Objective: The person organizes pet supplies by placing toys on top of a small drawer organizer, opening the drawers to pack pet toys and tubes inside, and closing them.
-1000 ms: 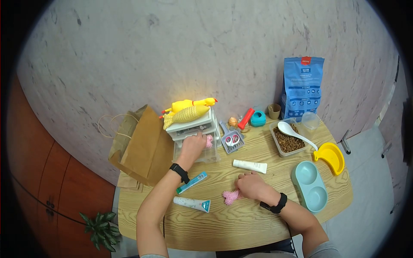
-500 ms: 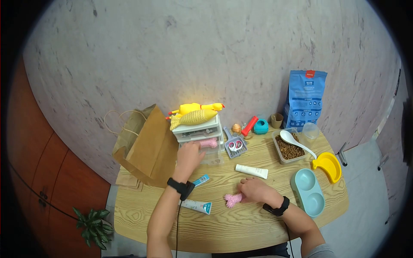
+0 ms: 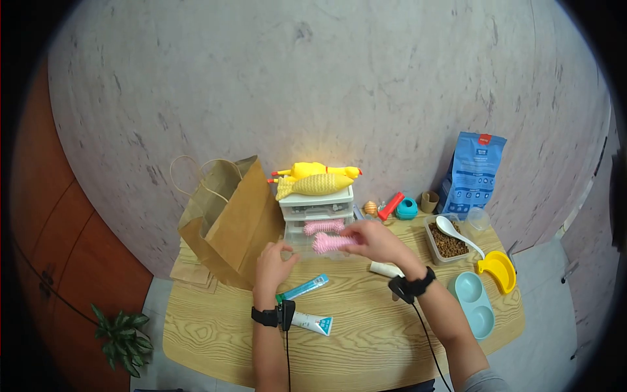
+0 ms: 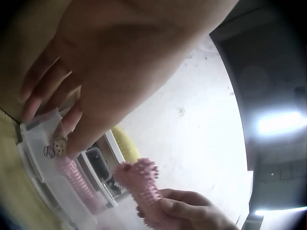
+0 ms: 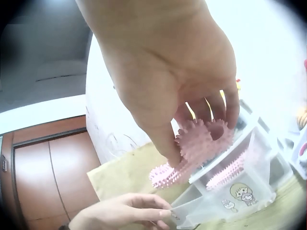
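My right hand pinches a pink spiky bone toy and holds it just above the pulled-out clear drawer of a small white drawer unit. A second pink spiky toy lies inside that drawer. My left hand rests its straight fingers on the drawer's front left corner. In the right wrist view the held pink toy hovers over the drawer. The left wrist view shows my fingers on the drawer rim. A yellow rubber chicken and a fish toy lie on top of the unit.
A brown paper bag stands left of the unit. Two tubes lie near my left wrist, a white tube under my right. To the right are a kibble tub with spoon, a blue double bowl, a yellow scoop and a blue bag.
My right hand lifted the pink toy off the table and carried it up over the open drawer. My left hand drew back from the drawer to its front left corner.
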